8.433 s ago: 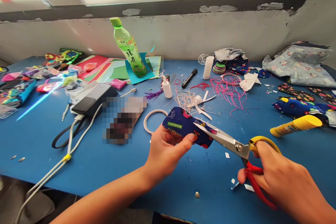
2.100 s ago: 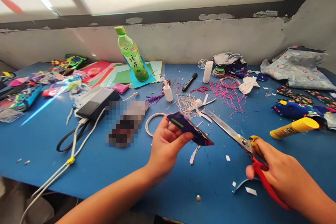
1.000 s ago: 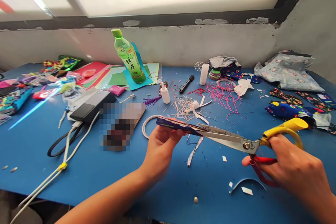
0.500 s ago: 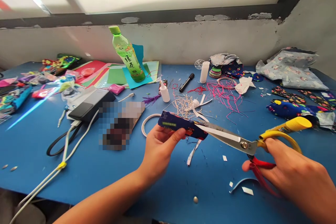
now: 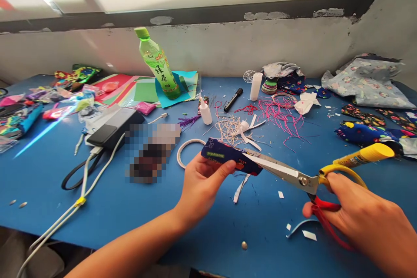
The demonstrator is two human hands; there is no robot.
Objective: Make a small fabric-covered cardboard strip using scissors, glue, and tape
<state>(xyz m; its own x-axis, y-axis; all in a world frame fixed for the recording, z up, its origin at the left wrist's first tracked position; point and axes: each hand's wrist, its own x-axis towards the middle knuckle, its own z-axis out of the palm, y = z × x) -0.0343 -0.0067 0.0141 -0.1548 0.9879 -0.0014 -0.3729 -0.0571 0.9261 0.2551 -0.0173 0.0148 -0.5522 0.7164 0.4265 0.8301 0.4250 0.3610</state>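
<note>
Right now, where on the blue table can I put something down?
One bare patch of the blue table lies between the white cables and the left arm. Another lies left of the black loop, behind two silvery bits. It's crowded around the white strings, pink strings and squeeze bottle, just past the scissors.

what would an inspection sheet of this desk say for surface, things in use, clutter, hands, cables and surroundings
Surface: blue tabletop, small white scraps on it.
Things in use: dark blue printed piece; scissors with yellow and red handles, blades at the piece.
Clutter: white strings, pink strings, black marker, yellow glue stick, white ring, green bottle.
Left hand: pinches the piece.
Right hand: grips the scissors' handles.
Cables: white cable by the power bank, gathered by a yellow tie, running over the near edge.
Surroundings: grey wall behind; other people, nothing seen.
</note>
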